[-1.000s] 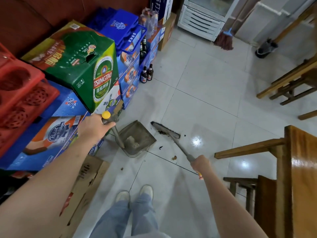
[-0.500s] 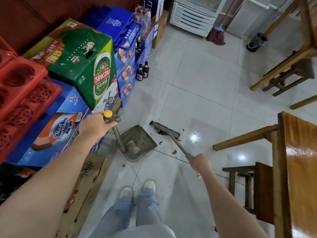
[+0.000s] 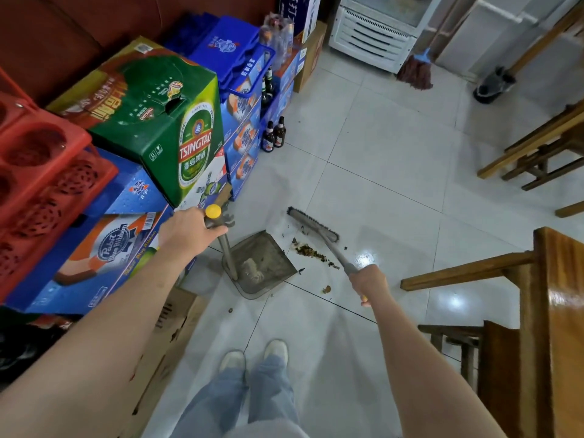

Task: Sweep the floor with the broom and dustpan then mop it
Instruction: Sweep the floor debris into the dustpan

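My left hand (image 3: pixel 186 230) grips the yellow-capped upright handle of a grey dustpan (image 3: pixel 271 260) that rests on the white tiled floor. Some dirt lies inside the pan. My right hand (image 3: pixel 368 282) holds the grey handle of a small broom (image 3: pixel 313 222), whose brush head sits on the floor just right of the pan's mouth. A small pile of brown debris (image 3: pixel 308 249) lies between the brush and the pan. More scraps (image 3: pixel 327 289) are scattered near the pan's front. A red-stranded mop (image 3: pixel 415 72) leans by the white cooler at the back.
Stacked beer cartons (image 3: pixel 170 121) and red crates (image 3: pixel 41 172) line the left side, with two bottles (image 3: pixel 274 134) on the floor beside them. A flattened cardboard box (image 3: pixel 177 314) lies by my left leg. Wooden tables and benches (image 3: pixel 546 311) stand at the right. A black bin (image 3: pixel 489 86) sits at the back.
The broom head has dragged a pile of debris closer to the dustpan's mouth. Both hands keep their grips, and the view has shifted slightly.
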A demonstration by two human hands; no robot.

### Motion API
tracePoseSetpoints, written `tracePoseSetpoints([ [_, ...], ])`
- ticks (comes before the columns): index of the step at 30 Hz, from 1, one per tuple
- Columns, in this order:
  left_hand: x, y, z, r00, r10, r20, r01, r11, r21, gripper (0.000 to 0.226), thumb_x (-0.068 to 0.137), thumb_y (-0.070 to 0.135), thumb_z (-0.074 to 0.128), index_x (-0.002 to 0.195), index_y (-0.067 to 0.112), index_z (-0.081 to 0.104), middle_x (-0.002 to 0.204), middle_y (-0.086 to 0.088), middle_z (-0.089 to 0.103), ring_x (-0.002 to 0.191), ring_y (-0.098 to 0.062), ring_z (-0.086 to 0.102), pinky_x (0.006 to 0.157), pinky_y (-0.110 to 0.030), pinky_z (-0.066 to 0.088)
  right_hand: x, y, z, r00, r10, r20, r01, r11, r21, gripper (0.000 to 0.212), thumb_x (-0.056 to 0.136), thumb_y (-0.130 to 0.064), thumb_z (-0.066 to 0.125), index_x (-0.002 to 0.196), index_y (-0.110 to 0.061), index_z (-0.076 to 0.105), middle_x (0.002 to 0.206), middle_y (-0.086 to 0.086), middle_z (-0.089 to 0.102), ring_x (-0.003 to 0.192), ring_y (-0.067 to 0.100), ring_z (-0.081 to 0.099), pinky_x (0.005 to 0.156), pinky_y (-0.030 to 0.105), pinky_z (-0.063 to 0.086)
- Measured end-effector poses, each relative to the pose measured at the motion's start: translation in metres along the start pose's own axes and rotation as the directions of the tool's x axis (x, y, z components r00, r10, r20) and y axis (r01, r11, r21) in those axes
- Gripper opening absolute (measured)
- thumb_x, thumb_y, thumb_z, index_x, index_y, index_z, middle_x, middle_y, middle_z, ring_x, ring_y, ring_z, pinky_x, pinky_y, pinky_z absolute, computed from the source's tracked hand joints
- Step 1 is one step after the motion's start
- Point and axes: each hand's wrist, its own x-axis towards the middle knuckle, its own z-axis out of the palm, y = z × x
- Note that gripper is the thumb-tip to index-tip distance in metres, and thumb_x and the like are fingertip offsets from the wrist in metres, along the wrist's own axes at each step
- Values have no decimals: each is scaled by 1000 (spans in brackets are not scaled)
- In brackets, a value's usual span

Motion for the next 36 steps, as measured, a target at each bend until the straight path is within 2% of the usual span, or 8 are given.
tracePoseSetpoints([
  [5, 4, -2, 0, 1000, 12, -10, -12, 1000, -7, 47, 73, 64, 67, 70, 18, 58, 70, -5, 64, 72, -28, 64, 60, -31, 52, 9, -5, 8, 1000, 3, 24, -3, 1000, -3, 24, 92, -21, 48, 75, -4, 45, 75, 16, 60, 55, 31, 61, 42, 27, 47],
  [11, 3, -3, 2, 1000, 12, -14, -11, 1000, 29, 49, 73, 67, 65, 72, 18, 61, 71, -5, 64, 72, -27, 63, 61, -32, 53, -3, 19, 21, 999, -7, 45, 9, 999, -37, 18, 88, -10, 50, 73, -8, 40, 76, 13, 55, 86, 37, 65, 69, 37, 53],
  [14, -1, -4, 1, 1000, 2, 2, -2, 1000, 20, 50, 72, 68, 64, 75, 18, 63, 74, -6, 65, 75, -28, 63, 62, -32, 53, -9, 38, 26, 998, 0, 57, 5, 996, -93, 18, 90, -14, 48, 74, -7, 41, 91, 13, 62, 94, 35, 67, 65, 35, 53],
  [17, -6, -3, 2, 1000, -2, 11, 2, 1000, 7, 51, 72, 67, 65, 80, 17, 64, 82, -9, 67, 82, -32, 64, 66, -34, 53, -22, 55, 34, 998, 28, 65, -20, 993, -117, 23, 92, -21, 46, 73, -10, 40, 83, 10, 59, 90, 34, 67, 71, 38, 57],
  [21, -12, -2, 3, 1000, -7, 6, 7, 1000, 0, 51, 74, 64, 66, 85, 13, 65, 89, -13, 68, 88, -34, 64, 69, -35, 51, -41, 73, 42, 997, 30, 65, -21, 990, -141, 13, 89, -19, 45, 84, -7, 48, 80, 9, 55, 92, 36, 66, 79, 40, 57],
  [25, -17, -4, 0, 1000, 3, 2, -3, 1000, 2, 51, 75, 64, 66, 84, 13, 65, 86, -13, 68, 84, -33, 63, 66, -34, 51, -49, 87, 39, 998, 11, 63, -1, 988, -153, 22, 90, -22, 44, 99, -6, 56, 89, 10, 59, 88, 35, 66, 76, 42, 59],
  [30, -19, -1, -2, 1000, 16, 16, -15, 1000, -18, 47, 75, 61, 67, 75, 15, 62, 77, -7, 63, 74, -28, 57, 61, -30, 45, -45, 91, 23, 1000, -3, 26, 5, 995, -101, 28, 93, -25, 46, 103, -3, 60, 81, 10, 58, 72, 34, 66, 56, 41, 60],
  [36, -14, -4, -5, 1000, -6, 23, 6, 1000, -11, 49, 74, 64, 67, 68, 16, 57, 72, -8, 62, 78, -31, 64, 65, -34, 52, -20, 76, 5, 1000, 29, 4, -29, 999, -44, 28, 95, -24, 48, 102, 2, 57, 90, 16, 61, 62, 33, 65, 59, 43, 61],
])
